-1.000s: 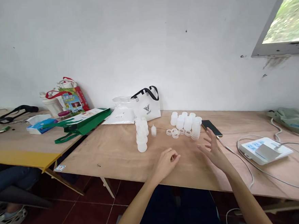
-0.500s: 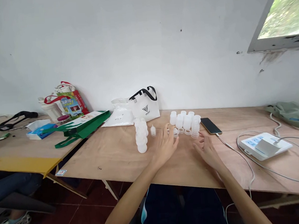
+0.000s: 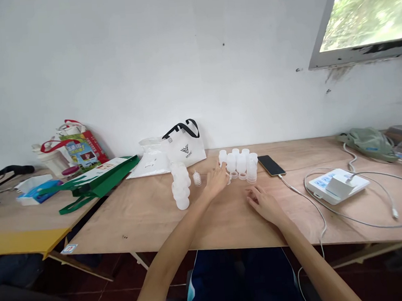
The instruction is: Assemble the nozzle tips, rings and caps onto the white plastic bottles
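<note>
The step in hand looks like handling small loose parts: the left hand (image 3: 218, 180) is at the near left end of a cluster of frosted white containers (image 3: 241, 163), close beside the pale rings (image 3: 242, 176) lying just in front of them, and I cannot tell whether its fingers pinch anything, since the hand itself hides their tips. The right hand (image 3: 265, 204) is low over the table (image 3: 147, 218), fingers loosely apart with nothing visible between them, near the rings but not touching them. The next move seems to call for a light, narrow pinch, with care not to knock the containers so close by. Left of the left hand stand a small clear ridged stack (image 3: 197, 178) and a longer group of frosted pieces (image 3: 181, 191). The table is plain wood, with a white tote bag (image 3: 186, 149) and a plastic packet (image 3: 149, 164) at the back and a plugged-in phone (image 3: 271, 165) to the right. Behind rises a scuffed pale wall (image 3: 112, 60), with a window (image 3: 367, 15) at upper right
</note>
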Available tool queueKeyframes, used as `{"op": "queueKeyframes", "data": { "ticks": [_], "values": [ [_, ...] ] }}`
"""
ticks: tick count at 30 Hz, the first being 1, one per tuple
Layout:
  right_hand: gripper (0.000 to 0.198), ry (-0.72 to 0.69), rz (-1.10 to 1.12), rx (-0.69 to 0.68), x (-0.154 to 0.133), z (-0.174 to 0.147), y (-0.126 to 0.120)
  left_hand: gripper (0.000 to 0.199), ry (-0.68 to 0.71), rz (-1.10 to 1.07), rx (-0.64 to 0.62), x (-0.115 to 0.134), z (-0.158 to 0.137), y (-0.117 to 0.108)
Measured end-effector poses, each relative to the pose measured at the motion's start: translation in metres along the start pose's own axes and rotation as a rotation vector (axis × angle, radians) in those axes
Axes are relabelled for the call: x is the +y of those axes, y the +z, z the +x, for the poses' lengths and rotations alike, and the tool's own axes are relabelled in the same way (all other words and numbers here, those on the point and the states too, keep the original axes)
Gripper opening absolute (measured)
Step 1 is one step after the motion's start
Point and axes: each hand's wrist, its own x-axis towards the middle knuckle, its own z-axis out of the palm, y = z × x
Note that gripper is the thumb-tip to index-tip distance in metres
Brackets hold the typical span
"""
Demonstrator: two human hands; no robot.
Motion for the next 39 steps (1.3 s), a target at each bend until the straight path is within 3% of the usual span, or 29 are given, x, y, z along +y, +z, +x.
{"op": "queueKeyframes", "data": {
  "ticks": [7,18,28,39],
  "values": [
    [0.023,-0.046,-0.115,-0.021,0.004,0.000,0.002,0.047,-0.005,-0.003,-0.033,-0.004,-0.016,0.031],
    [0.022,-0.089,-0.157,-0.045,0.004,-0.001,0.001,0.028,0.017,-0.070,-0.018,-0.015,-0.015,0.048],
    [0.023,-0.096,-0.154,-0.031,0.000,-0.001,-0.001,0.027,-0.013,-0.043,0.076,-0.013,-0.027,0.035],
    [0.025,-0.098,-0.137,-0.044,0.004,0.000,0.001,0.021,0.198,-0.013,-0.104,-0.015,-0.032,0.032]
  ]
}}
